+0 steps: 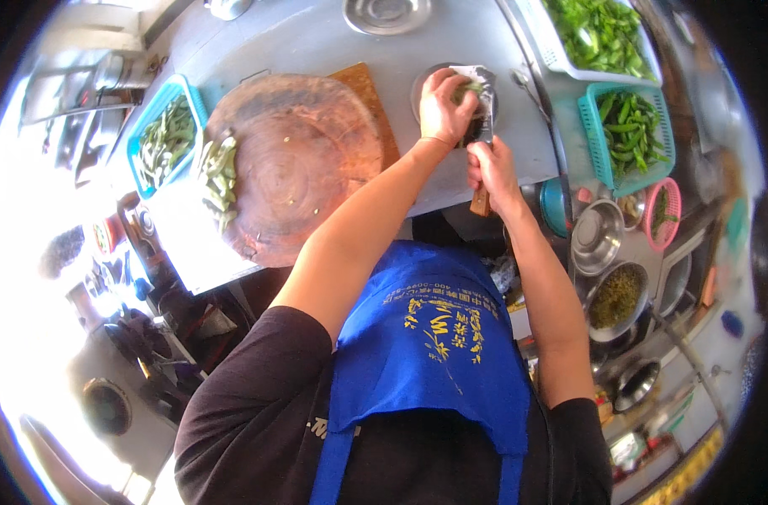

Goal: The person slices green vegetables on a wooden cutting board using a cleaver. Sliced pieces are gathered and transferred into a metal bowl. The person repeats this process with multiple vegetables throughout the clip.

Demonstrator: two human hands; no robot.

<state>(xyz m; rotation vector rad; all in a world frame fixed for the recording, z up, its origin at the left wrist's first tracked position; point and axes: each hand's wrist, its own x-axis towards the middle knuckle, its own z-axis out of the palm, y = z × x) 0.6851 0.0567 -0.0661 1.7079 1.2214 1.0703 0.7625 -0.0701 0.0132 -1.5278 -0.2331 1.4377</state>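
My right hand is closed around the wooden handle of a cleaver, whose blade points away from me over a round metal dish. My left hand is at the blade, its fingers curled on some pale green cut vegetable; the blade partly hides the dish. To the left lies a thick round wooden chopping block with a few small scraps on it. Pale green sliced pieces are heaped at its left edge.
A wooden board shows from under the block. At the left stands a turquoise basket of sliced vegetables. To the right are a white basket of cut greens, a turquoise basket of green peppers, a pink basket and metal bowls. A spoon lies nearby.
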